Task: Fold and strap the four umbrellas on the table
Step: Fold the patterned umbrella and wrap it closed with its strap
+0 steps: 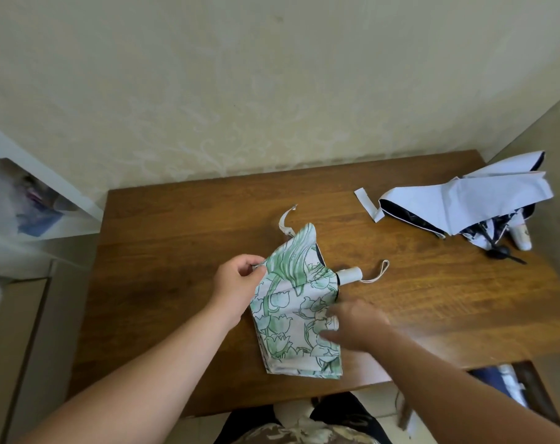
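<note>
Here the floral umbrella (296, 302) is laid near–far between both hands — its far-left tip pinched by the left hand (238, 280), its canopy pressed under the blurred, outstretched right hand (352, 325).

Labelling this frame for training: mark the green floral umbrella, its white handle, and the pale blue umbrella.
green floral umbrella (291, 318), head view, on its printed canopy.
white handle (350, 275), head view, on the cylinder's side.
pale blue umbrella (483, 200), head view, on its outer fabric.
</note>
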`<act>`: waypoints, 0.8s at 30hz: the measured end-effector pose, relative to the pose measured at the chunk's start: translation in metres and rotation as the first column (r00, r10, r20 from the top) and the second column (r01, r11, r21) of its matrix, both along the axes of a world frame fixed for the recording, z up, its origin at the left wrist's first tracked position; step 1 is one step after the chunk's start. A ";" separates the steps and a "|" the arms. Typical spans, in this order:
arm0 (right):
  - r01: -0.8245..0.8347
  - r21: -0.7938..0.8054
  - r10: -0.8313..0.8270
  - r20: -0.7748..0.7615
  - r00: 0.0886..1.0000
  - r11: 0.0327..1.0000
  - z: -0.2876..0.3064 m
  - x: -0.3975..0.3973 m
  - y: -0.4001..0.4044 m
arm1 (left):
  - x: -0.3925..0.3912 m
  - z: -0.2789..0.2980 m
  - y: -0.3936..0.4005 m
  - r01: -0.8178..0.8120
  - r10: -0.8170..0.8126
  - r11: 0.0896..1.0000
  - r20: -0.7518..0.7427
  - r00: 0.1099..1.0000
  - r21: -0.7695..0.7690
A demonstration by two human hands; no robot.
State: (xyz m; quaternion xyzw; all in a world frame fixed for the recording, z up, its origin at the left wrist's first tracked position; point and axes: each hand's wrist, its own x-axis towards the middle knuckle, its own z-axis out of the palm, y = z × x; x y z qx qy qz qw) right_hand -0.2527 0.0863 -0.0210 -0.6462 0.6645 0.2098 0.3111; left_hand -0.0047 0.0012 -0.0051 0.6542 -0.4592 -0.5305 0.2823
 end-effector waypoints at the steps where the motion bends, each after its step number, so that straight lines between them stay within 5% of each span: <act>1: 0.055 -0.093 -0.052 0.035 0.998 0.994 0.007 -0.006 -0.008 | 0.002 0.001 0.003 0.010 -0.010 1.000 0.012 1.000 -0.018; 7: 0.159 -0.626 -0.010 0.235 0.972 0.764 0.040 -0.013 -0.051 | 0.011 0.000 0.022 0.048 -0.044 0.996 0.060 0.997 -0.073; 12: -0.013 -0.560 0.093 0.114 0.989 0.828 0.045 0.009 -0.064 | 0.011 0.000 0.031 0.075 -0.066 0.992 0.085 0.994 -0.097; 24: -0.080 -0.757 0.133 0.009 0.991 0.649 0.039 -0.004 -0.031 | 0.012 0.000 0.049 0.289 -0.188 0.927 0.372 0.909 -0.238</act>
